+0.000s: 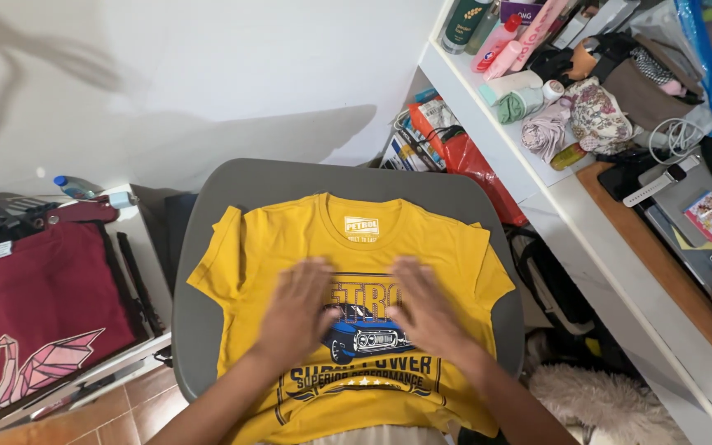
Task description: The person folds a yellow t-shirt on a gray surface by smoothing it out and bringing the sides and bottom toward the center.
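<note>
White walls close in a small room where a grey board (pixel 208 247) carries a yellow T-shirt (pixel 274 239) laid front up, a blue car printed on its chest. Both hands lie flat on the print, fingers spread and slightly blurred, gripping nothing: the left hand (pixel 297 309) beside the car, the right hand (pixel 424 305) just across it. A maroon shirt (pixel 35 305) lies to the left, and a cluttered white shelf (pixel 488 107) stands to the right.

White wall (pixel 208 74) behind, terracotta floor tiles (pixel 117 412) below left, cluttered white shelf (pixel 587 222) at right.
</note>
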